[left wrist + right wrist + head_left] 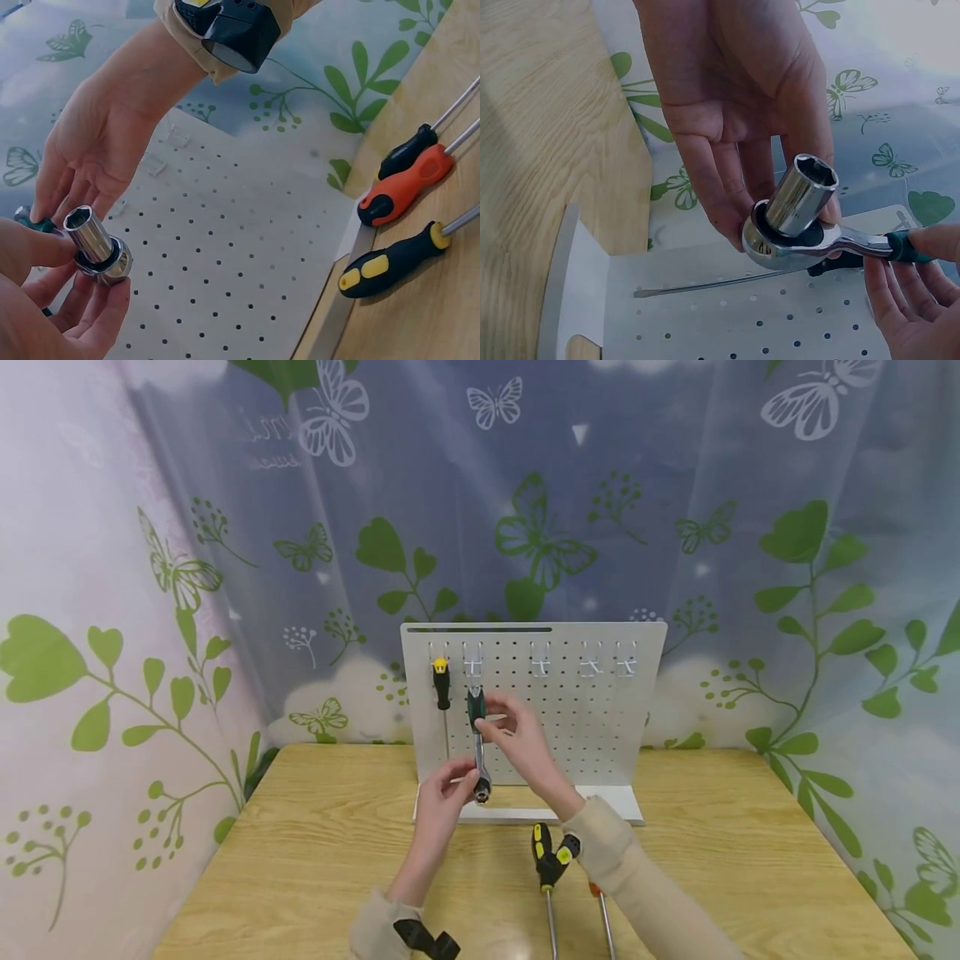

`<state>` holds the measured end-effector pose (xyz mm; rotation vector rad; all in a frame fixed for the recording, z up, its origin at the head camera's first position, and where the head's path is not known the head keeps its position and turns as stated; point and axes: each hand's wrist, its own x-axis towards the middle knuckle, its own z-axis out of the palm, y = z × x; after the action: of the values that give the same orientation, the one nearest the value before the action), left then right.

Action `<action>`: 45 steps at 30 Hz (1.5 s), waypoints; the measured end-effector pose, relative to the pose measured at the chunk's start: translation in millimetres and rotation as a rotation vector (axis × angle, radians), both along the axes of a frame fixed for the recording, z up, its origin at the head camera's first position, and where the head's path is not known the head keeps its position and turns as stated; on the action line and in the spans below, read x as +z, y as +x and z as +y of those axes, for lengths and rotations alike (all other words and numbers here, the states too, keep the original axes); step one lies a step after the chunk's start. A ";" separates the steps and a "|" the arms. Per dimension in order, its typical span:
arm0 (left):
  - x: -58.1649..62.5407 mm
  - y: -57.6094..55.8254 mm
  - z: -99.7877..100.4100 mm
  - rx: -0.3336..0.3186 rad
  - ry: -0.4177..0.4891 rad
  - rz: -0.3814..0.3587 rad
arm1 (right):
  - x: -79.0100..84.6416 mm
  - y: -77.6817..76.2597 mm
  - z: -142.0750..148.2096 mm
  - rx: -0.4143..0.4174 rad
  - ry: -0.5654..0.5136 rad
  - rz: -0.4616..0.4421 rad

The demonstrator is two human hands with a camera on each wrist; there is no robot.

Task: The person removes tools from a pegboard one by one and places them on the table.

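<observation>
A chrome ratchet wrench (479,752) with a dark green handle and a deep socket (804,196) on its head is upright in front of the pegboard, handle up. My left hand (444,792) holds the ratchet's head from below, thumb and fingers around it. With thumb and fingers, my right hand (521,745) pinches the green handle (909,246). The handle's top end overlaps a clear hook (473,662) in the head view. Left of it, a screwdriver (442,685) with a black and yellow handle hangs on the pegboard.
The white pegboard (517,718) stands on the wooden table (315,835), with several clear hooks along its upper part. On the table to the right lie a black and yellow screwdriver (394,261), an orange one (409,184) and a black one (407,154). A patterned curtain (637,577) hangs behind.
</observation>
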<state>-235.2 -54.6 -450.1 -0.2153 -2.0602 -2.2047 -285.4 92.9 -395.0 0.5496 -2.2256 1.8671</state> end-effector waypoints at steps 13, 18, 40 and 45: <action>-35.0 19.1 4.7 -0.012 -0.014 -0.063 | -39.3 13.1 7.5 -0.012 0.018 -0.070; -45.9 24.9 7.3 -0.015 -0.013 -0.111 | -52.3 18.2 10.0 -0.024 0.019 -0.099; -90.1 48.8 7.9 -0.121 -0.039 -0.174 | -106.8 40.6 15.4 -0.066 0.004 -0.202; -96.9 52.3 5.4 -0.150 -0.045 -0.202 | -111.0 46.9 14.3 -0.081 0.009 -0.226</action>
<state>-183.0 -49.2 -547.0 -0.1621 -2.2692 -2.3563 -238.5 107.2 -506.1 0.2550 -2.3554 1.9652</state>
